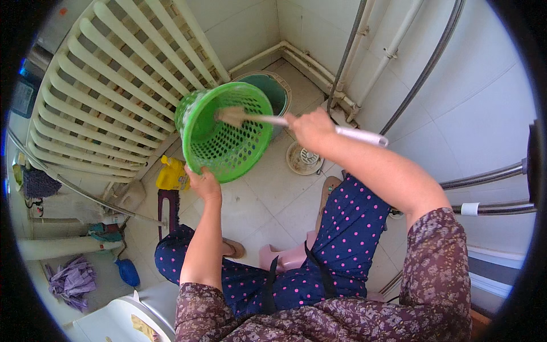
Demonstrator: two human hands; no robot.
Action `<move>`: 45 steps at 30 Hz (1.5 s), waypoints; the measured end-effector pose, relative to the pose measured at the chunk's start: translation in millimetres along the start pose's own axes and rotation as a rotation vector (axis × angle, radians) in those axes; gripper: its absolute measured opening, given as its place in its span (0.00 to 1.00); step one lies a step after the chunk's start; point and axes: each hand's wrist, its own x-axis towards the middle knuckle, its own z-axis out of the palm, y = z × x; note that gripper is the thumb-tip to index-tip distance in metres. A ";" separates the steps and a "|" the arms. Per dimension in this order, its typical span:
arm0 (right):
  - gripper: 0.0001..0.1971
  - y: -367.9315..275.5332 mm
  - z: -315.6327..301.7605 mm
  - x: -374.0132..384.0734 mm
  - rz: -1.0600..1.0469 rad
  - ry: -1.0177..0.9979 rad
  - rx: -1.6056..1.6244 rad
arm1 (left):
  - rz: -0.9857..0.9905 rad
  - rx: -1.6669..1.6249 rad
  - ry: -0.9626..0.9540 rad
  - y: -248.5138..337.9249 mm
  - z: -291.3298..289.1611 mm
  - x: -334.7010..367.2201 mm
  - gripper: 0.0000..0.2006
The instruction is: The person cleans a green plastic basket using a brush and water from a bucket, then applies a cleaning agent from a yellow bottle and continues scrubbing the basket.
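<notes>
A green perforated plastic basket [259,155] is tilted with its mouth toward me, some white suds on its outer left side. My left hand [204,185] grips its lower rim, the thumb showing and the other fingers partly hidden. In my right hand [312,131] is a long-handled scrub brush [364,137] with a pale pink-white handle. My fingers are closed round the handle, and its beige bristle head [231,117] reaches inside the basket. Whether the bristles touch the basket wall I cannot tell.
Behind the basket stands a teal bucket [279,94]. A floor drain [305,157] lies right of it. A yellow bottle [172,174] stands by the pale radiator [108,85]. I sit on a pink stool [285,258]. Pipes and hoses [424,74] run along the right wall.
</notes>
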 end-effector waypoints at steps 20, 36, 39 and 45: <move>0.11 29.6 -6.9 -51.5 0.012 0.112 -0.078 | 0.071 0.073 0.021 -1.6 9.2 1.6 0.22; 0.16 -14.1 15.7 -79.9 0.100 -0.478 0.510 | 0.103 0.183 0.049 0.2 6.6 -1.8 0.26; 0.12 35.2 -11.0 -67.2 0.082 -0.004 -0.043 | 0.095 0.190 0.031 0.7 7.1 -2.7 0.25; 0.14 2.0 -12.9 -88.4 0.162 -0.185 0.108 | 0.001 0.178 0.033 13.4 14.1 -6.7 0.26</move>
